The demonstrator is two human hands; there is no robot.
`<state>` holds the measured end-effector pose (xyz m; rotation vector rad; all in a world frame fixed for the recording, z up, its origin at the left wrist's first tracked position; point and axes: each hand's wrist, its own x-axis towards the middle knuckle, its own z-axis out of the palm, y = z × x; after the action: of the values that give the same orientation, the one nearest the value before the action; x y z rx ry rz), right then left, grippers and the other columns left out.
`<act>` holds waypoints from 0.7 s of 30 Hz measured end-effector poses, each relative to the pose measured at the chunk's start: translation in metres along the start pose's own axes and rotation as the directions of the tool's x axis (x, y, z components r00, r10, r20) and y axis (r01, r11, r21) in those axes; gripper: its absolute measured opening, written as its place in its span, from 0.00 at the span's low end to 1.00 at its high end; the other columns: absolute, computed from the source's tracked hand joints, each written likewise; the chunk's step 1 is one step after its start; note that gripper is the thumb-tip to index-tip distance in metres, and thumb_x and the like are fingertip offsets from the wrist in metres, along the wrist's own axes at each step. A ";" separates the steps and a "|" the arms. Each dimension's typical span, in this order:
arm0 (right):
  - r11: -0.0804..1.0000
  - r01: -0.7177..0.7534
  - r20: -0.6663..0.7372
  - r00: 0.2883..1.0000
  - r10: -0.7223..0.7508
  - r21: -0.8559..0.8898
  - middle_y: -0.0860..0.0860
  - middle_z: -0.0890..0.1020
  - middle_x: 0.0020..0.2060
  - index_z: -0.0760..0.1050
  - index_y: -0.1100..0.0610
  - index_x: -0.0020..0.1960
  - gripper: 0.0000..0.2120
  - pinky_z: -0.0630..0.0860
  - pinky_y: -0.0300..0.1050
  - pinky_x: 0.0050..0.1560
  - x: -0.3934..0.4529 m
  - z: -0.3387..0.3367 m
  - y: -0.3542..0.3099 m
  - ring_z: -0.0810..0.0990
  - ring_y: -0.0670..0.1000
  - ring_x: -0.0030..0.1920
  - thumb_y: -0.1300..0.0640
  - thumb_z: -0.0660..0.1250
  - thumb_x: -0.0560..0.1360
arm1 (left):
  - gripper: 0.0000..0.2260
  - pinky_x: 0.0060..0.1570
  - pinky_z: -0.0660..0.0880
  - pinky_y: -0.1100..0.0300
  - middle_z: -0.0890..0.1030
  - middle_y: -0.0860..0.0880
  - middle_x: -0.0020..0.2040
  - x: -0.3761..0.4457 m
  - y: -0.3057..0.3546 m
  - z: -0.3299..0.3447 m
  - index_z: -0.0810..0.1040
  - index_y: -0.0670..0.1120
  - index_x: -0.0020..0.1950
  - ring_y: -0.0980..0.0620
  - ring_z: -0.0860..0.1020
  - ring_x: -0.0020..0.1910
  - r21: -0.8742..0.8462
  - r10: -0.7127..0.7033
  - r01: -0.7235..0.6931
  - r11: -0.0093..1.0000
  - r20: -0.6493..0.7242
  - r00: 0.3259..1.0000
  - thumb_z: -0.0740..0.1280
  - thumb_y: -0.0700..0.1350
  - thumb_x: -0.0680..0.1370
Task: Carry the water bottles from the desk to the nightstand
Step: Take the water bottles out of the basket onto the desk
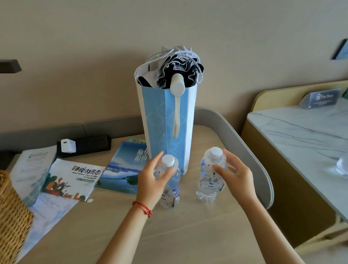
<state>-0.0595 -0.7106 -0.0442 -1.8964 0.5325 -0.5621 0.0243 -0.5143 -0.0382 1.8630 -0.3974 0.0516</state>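
Two clear water bottles with white caps stand upright on the wooden desk (179,237). My left hand (152,180) wraps around the neck of the left bottle (171,187), thumb in front and fingers behind. My right hand (234,172) curls around the shoulder of the right bottle (209,179), fingertips touching it just under the cap. Both bottles rest on the desk surface. A red string bracelet circles my left wrist.
A tall blue paper bag (168,128) with a folded umbrella stands right behind the bottles. Brochures (75,177), a power strip (89,144) and a wicker basket (2,216) lie to the left. A marble-topped table (311,150) with a sign and plastic wrap stands to the right.
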 end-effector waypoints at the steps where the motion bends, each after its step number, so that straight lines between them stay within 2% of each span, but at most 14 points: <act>1: 1.000 -0.001 -0.017 1.000 0.001 -0.009 0.42 0.77 0.56 0.72 0.48 0.63 0.21 0.75 0.50 0.58 -0.006 -0.001 -0.001 0.75 0.48 0.57 0.55 0.70 0.71 | 0.23 0.48 0.68 0.78 0.72 0.55 0.59 -0.003 -0.001 -0.004 0.71 0.45 0.65 0.58 0.70 0.59 0.004 0.015 -0.015 1.000 0.009 1.000 0.71 0.44 0.71; 4: 0.999 -0.040 -0.082 0.996 0.039 -0.010 0.45 0.79 0.56 0.73 0.48 0.62 0.19 0.75 0.52 0.60 -0.027 0.000 -0.004 0.76 0.49 0.57 0.55 0.69 0.72 | 0.21 0.54 0.66 0.73 0.73 0.51 0.61 -0.016 -0.003 -0.020 0.71 0.44 0.64 0.57 0.70 0.60 0.068 0.098 -0.100 0.993 0.041 0.994 0.70 0.43 0.72; 8: 0.989 -0.122 -0.122 0.986 0.111 -0.088 0.52 0.76 0.63 0.71 0.52 0.65 0.22 0.72 0.47 0.58 -0.059 0.009 -0.012 0.75 0.53 0.60 0.51 0.68 0.73 | 0.18 0.58 0.68 0.63 0.76 0.44 0.62 -0.036 -0.006 -0.047 0.73 0.41 0.63 0.51 0.73 0.61 0.165 0.178 -0.183 0.969 0.050 0.983 0.67 0.44 0.75; 12: 0.940 0.015 -0.085 0.995 -0.046 -0.342 0.51 0.74 0.65 0.71 0.54 0.65 0.22 0.70 0.48 0.62 -0.095 0.020 -0.026 0.72 0.52 0.65 0.50 0.67 0.73 | 0.24 0.60 0.68 0.57 0.76 0.44 0.62 -0.054 -0.015 -0.077 0.74 0.42 0.62 0.47 0.73 0.63 0.339 0.222 -0.248 0.908 0.114 0.968 0.60 0.56 0.73; 16: 0.805 0.127 -0.011 0.986 -0.164 -0.580 0.48 0.73 0.67 0.71 0.52 0.66 0.22 0.73 0.47 0.56 -0.126 0.032 -0.037 0.69 0.49 0.68 0.47 0.65 0.74 | 0.25 0.58 0.72 0.48 0.78 0.40 0.60 -0.070 -0.026 -0.112 0.75 0.40 0.60 0.42 0.75 0.61 0.559 0.264 -0.337 0.757 0.210 0.941 0.55 0.56 0.74; 21: 0.687 0.318 0.073 0.930 -0.361 -0.653 0.53 0.79 0.60 0.76 0.56 0.60 0.20 0.77 0.52 0.53 -0.157 0.050 -0.048 0.76 0.54 0.62 0.49 0.69 0.72 | 0.23 0.57 0.73 0.43 0.78 0.38 0.60 -0.097 -0.037 -0.150 0.75 0.38 0.60 0.38 0.75 0.61 0.680 0.207 -0.301 0.669 0.218 0.954 0.60 0.54 0.75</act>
<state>-0.1482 -0.5641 -0.0391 -2.7043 0.4466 -0.7405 -0.0320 -0.3411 -0.0455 2.5730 -0.8144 0.3255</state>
